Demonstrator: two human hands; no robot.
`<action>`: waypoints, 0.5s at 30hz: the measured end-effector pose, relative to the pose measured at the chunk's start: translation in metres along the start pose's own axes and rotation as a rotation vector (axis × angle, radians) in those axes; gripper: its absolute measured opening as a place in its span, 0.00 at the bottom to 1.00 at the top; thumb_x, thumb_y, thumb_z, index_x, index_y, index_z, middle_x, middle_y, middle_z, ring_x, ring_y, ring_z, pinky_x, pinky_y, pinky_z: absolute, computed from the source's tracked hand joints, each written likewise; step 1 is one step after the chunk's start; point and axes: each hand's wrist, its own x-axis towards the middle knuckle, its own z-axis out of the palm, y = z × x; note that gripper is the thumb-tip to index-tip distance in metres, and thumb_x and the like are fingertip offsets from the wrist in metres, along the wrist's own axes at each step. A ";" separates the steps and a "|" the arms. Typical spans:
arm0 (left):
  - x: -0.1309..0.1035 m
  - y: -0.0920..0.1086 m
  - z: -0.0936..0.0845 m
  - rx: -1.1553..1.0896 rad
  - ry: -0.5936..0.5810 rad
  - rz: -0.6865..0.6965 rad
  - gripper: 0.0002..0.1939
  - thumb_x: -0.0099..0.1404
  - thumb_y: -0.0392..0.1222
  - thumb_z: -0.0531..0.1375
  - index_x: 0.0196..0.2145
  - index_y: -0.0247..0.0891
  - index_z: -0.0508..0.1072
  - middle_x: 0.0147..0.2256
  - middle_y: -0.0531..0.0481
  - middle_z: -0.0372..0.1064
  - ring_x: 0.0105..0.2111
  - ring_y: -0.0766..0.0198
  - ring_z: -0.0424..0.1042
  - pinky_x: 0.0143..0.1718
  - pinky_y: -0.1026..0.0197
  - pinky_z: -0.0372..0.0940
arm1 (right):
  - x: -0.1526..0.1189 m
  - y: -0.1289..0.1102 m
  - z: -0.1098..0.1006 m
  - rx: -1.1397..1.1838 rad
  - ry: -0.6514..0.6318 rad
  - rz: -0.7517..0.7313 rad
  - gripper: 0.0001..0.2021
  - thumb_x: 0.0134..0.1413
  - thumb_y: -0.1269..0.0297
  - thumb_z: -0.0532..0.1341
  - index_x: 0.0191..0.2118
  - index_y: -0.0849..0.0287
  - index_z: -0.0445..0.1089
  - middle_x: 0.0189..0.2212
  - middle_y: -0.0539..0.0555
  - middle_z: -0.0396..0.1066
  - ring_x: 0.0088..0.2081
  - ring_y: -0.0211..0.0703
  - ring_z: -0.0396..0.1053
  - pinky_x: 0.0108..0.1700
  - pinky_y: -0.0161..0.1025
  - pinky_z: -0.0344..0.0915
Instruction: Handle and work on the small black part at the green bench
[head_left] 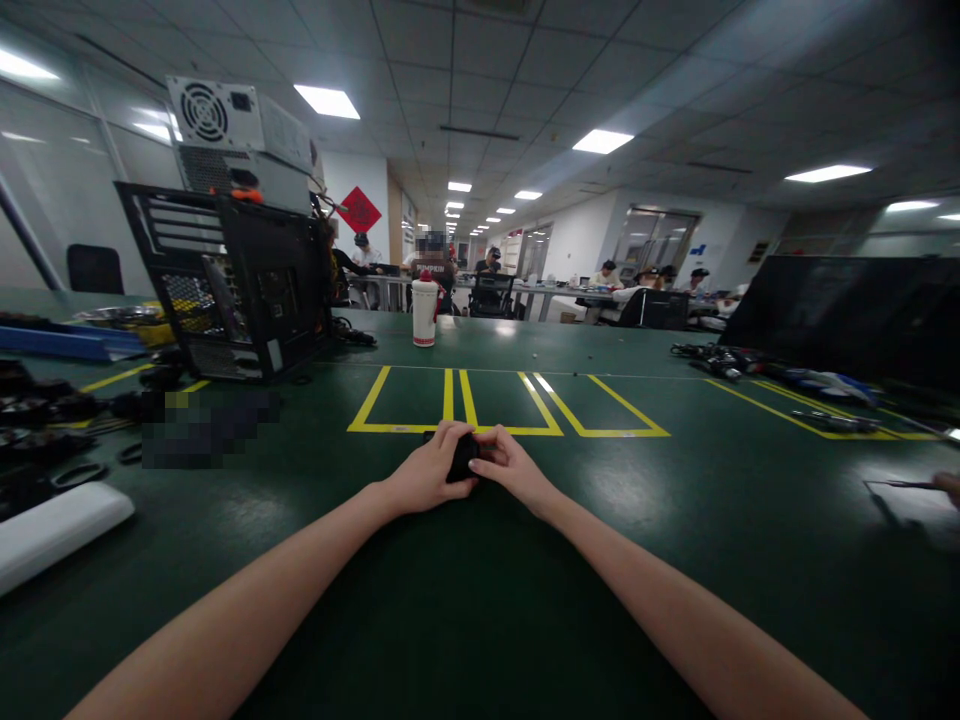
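Observation:
A small black object rests on or just above the green table, near the front line of the yellow tape marks. My left hand is wrapped over its left side and top. From the right, my right hand closes on its edge with thumb and fingertips. Both hands cover much of the object, so its exact kind cannot be made out. Beyond the hands lie yellow tape rectangles on the tabletop.
A white cup stands past the tape. At left are a black computer case with power supplies on top, and a white block. Cables and a dark panel are at right, where another person's hand holds a thin tool.

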 end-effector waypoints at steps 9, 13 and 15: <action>0.000 0.004 -0.004 -0.022 -0.012 -0.008 0.31 0.53 0.43 0.58 0.51 0.43 0.47 0.47 0.45 0.50 0.41 0.58 0.63 0.40 0.53 0.63 | -0.001 -0.006 0.001 -0.033 0.018 0.026 0.13 0.44 0.63 0.59 0.38 0.56 0.60 0.39 0.50 0.62 0.41 0.39 0.64 0.47 0.43 0.60; 0.000 0.005 -0.004 -0.017 -0.016 -0.010 0.31 0.53 0.43 0.58 0.51 0.43 0.47 0.47 0.45 0.50 0.42 0.57 0.62 0.40 0.52 0.63 | -0.003 -0.008 0.001 0.021 -0.025 0.044 0.15 0.42 0.65 0.60 0.39 0.56 0.59 0.39 0.51 0.62 0.43 0.41 0.64 0.47 0.44 0.60; 0.000 0.005 -0.004 -0.011 -0.018 -0.015 0.31 0.53 0.43 0.58 0.51 0.43 0.47 0.48 0.45 0.50 0.42 0.56 0.62 0.40 0.52 0.63 | -0.003 -0.008 0.001 0.046 -0.042 0.033 0.16 0.40 0.67 0.62 0.38 0.56 0.59 0.39 0.50 0.62 0.43 0.41 0.64 0.46 0.43 0.61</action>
